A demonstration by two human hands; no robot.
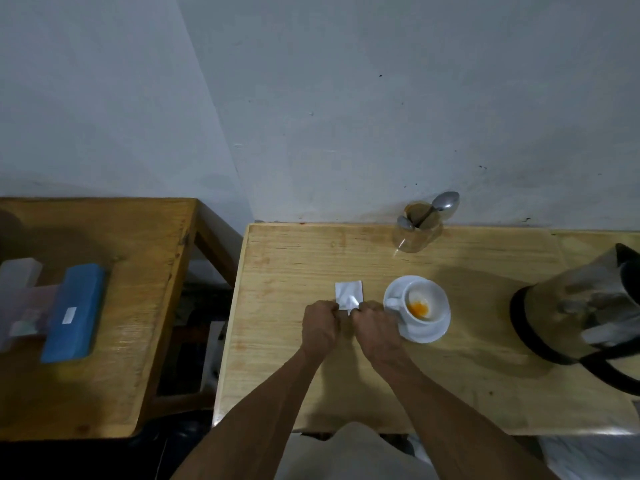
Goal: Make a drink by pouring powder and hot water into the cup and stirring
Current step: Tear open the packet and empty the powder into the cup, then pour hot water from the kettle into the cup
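the left hand (320,325) and right hand (375,327) both pinch the lower edge of the white sachet (349,294), held at frame centre just left of the cup (424,304), which already contains orange powder. the sachet is judged light, thin and floppy: hold it by the edges only.

I count one sachet (349,294), one cup (424,301) on one saucer (437,332), two spoons (446,201) in one glass (415,233), and one kettle (581,306).
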